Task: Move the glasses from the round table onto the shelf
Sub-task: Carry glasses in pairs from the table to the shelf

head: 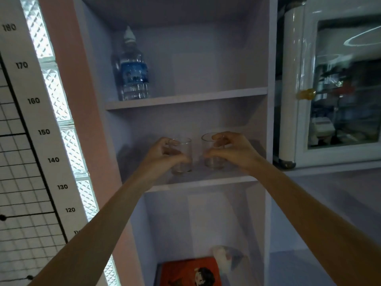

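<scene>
Pale shelf unit (185, 100) straight ahead of you, both glasses upright on its middle board, side by side. Your left hand (162, 153) grips the left glass (186, 149), and your right hand (235, 150) pinches the right glass (208, 147). Water bottle (133, 69) one board up, orange book (185, 271) below.

The upper shelf (206, 93) is free right of the water bottle (134, 73) blocking its left end.

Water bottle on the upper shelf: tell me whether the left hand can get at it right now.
Likely not yet: the left hand grips a glass on the middle shelf. Once it lets go, the way looks free; the water bottle stands alone above, nothing before it.
</scene>
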